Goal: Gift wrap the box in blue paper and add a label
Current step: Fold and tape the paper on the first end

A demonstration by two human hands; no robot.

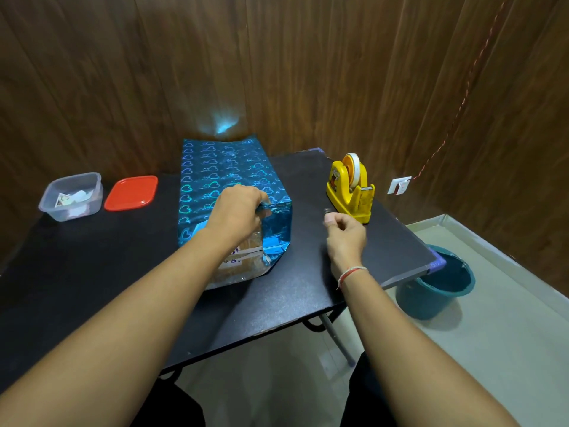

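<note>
A box wrapped in shiny blue heart-patterned paper [215,177] lies in the middle of the black table [92,272]. Its near end is open, with brown cardboard [243,263] showing. My left hand [238,211] rests on the top near edge, pinching the paper's fold. My right hand [345,232] hovers to the right of the box, its thumb and fingers pinched together on a small piece of clear tape that is hard to make out. A yellow tape dispenser [351,188] stands just beyond that hand.
A clear plastic container [72,197] with small labels inside sits at the far left, its red lid [131,193] beside it. A teal bucket [437,285] stands on the floor under the table's right corner. A wooden wall rises close behind.
</note>
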